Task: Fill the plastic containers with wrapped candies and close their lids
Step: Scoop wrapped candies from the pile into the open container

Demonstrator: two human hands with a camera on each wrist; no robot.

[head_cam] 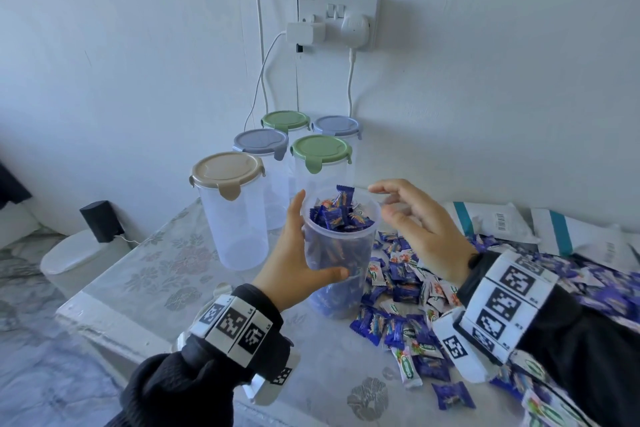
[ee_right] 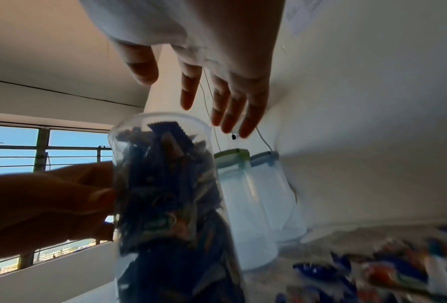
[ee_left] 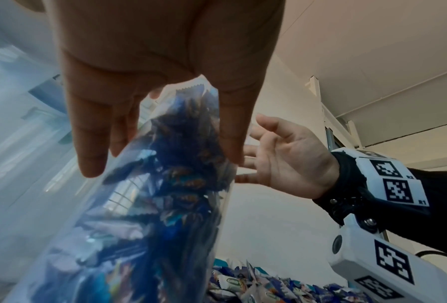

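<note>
**A tub full of candy**

The tabletop (head_cam: 145, 274) has five shut tubs (head_cam: 230, 208) at the far side. Loose candies (head_cam: 408, 291) lie near, on the right. The left hand (head_cam: 298, 260) holds the full, open tub (head_cam: 341, 246) upright. The right hand (head_cam: 419, 225) is spread wide and empty just beside its rim.

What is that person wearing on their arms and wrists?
Both arms have black sleeves. Each wrist wears a white band covered in square black-and-white checker-like tags, with tiny labels such as L4 and R1. The right wrist band sits over a black cuff, and a white plastic camera box with more tags hangs under it. Both hands are bare.
</note>
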